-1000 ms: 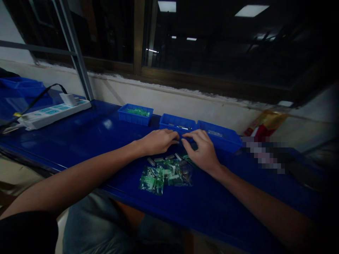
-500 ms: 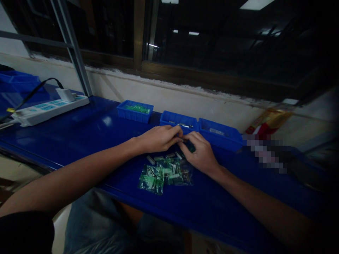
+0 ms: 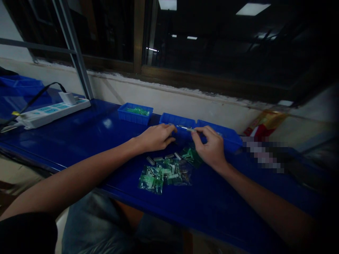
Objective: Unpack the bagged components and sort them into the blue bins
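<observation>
My right hand (image 3: 211,145) pinches a small grey metal piece (image 3: 190,129) between thumb and fingertips, just in front of the middle blue bin. To its left my left hand (image 3: 157,137) hovers over the table with thumb and fingers apart and nothing visible between them. Below the hands, several short silvery metal pieces (image 3: 150,161) lie in a loose row. Clear plastic bags with green and white parts (image 3: 150,179) are nearer to me. Another green bag (image 3: 191,155) lies partly under my right hand.
Three blue bins line the wall: a left bin (image 3: 132,118) with green contents, a middle bin (image 3: 165,118) with a shiny metal item, and a right bin (image 3: 230,138) partly hidden by my hand. A white power strip (image 3: 53,112) lies on the blue table (image 3: 106,141) at left.
My hands have drawn apart from touching each other. My right hand has shifted slightly right, the grey metal piece now showing in its fingertips; my left fingers have parted.
</observation>
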A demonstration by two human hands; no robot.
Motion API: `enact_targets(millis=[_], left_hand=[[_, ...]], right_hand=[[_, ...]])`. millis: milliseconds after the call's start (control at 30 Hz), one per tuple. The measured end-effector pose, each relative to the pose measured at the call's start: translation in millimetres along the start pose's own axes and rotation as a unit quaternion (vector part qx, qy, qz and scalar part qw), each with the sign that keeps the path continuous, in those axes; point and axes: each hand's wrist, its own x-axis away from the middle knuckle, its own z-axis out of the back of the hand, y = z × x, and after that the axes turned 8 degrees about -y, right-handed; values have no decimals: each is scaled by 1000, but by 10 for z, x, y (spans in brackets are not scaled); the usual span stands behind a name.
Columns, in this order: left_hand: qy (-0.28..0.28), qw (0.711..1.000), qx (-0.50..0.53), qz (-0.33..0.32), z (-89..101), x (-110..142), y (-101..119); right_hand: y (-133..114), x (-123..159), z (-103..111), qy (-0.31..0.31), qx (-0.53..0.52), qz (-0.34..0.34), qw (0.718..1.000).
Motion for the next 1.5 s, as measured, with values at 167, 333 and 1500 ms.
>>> enact_targets(millis=[167,333,1500], left_hand=[[11,999,-8,30,2,0,-96],[-2,1000,0,-6,-29,-16,-98],[23,999,-18,-24,25,-6,96]], right_hand=[[198,-32,50,56,9,-61,997],[140,25,-42,7,19,-11,1000],[-201,124,-70,-82,-67,44,993]])
